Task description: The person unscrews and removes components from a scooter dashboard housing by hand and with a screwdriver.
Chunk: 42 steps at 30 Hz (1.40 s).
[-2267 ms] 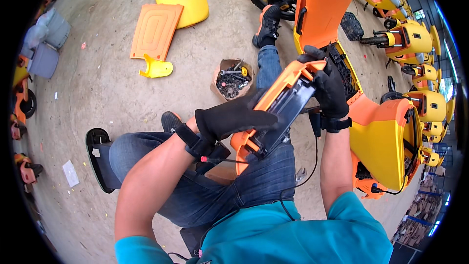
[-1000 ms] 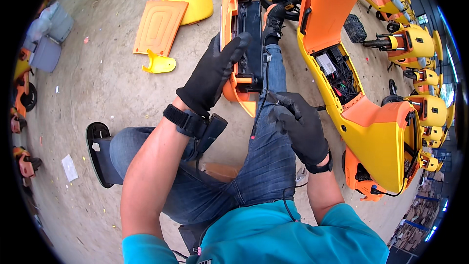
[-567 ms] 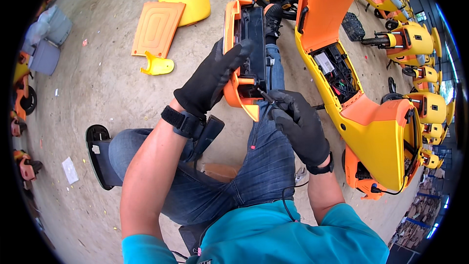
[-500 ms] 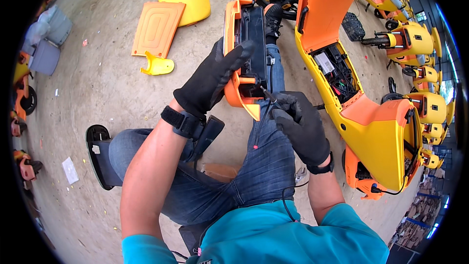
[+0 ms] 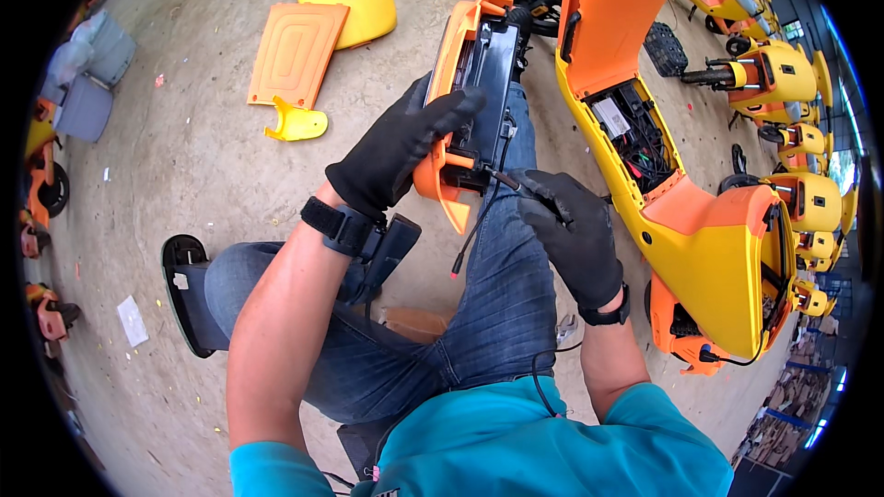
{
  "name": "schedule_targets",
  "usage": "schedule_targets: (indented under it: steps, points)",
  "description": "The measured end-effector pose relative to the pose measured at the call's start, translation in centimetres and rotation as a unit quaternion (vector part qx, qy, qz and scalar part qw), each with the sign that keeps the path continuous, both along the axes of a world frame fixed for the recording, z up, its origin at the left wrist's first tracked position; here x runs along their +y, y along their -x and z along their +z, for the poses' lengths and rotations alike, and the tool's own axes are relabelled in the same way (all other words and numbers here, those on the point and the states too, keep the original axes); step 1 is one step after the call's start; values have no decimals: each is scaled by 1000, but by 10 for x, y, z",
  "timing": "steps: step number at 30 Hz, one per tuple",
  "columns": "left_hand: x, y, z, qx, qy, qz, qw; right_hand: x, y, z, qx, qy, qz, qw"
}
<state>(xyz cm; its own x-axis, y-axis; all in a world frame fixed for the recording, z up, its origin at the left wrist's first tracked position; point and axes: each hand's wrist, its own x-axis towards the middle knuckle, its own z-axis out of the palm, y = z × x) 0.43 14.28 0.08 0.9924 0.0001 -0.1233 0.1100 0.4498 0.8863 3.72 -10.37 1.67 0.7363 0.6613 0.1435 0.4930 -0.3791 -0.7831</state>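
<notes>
In my left hand (image 5: 391, 147), gloved in black, is an orange scooter body part with a black plastic inner side (image 5: 493, 64). The fingers wrap its left edge, and the thumb lies across the black side. My right hand (image 5: 575, 239), also gloved, is closed on a thin screwdriver (image 5: 506, 181). Its tip points left at the lower end of the scooter part; whether it touches a screw is too small to tell. From the same part a black cable (image 5: 471, 237) with a red end hangs over my jeans.
A yellow and orange scooter body (image 5: 700, 253) stands close on the right, its wiring compartment (image 5: 631, 133) uncovered. Yellow (image 5: 373, 5) and orange panels (image 5: 296, 55) and a small yellow piece (image 5: 299, 122) lie on the floor. Several scooters (image 5: 783, 74) line the far right; grey bins (image 5: 85, 109) stand left.
The orange scooter part has tilted and shifted slightly down and left in my left hand. The hanging cable has swung left. My right hand, with the screwdriver, has moved a little.
</notes>
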Motion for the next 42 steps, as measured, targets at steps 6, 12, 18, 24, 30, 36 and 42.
schedule_targets:
  steps: [6, 12, 18, 24, 30, 36, 42]
  points:
    - [0, -2, -5, 16, 1, 7, 1000, 2, 3, 1, 55, -18, -21, 998]
    - [-1, -1, 0, 22, 13, 35, 999, -1, 1, -5, 17, -12, -4, 1000]
    - [2, -2, -5, 27, -4, 16, 999, 2, 0, -3, -25, -15, -3, 1000]
    - [-1, 1, 0, 20, -55, 36, 998, -1, -2, -5, -61, -5, 3, 998]
    - [2, -2, -4, 34, -48, 12, 998, -2, -2, -5, -87, 10, 5, 996]
    - [-4, 0, 4, 39, -41, 18, 998, -3, 0, -4, -72, 9, -6, 997]
    - [-4, -1, 7, 40, -54, 6, 998, -1, 2, -1, -73, 9, -12, 997]
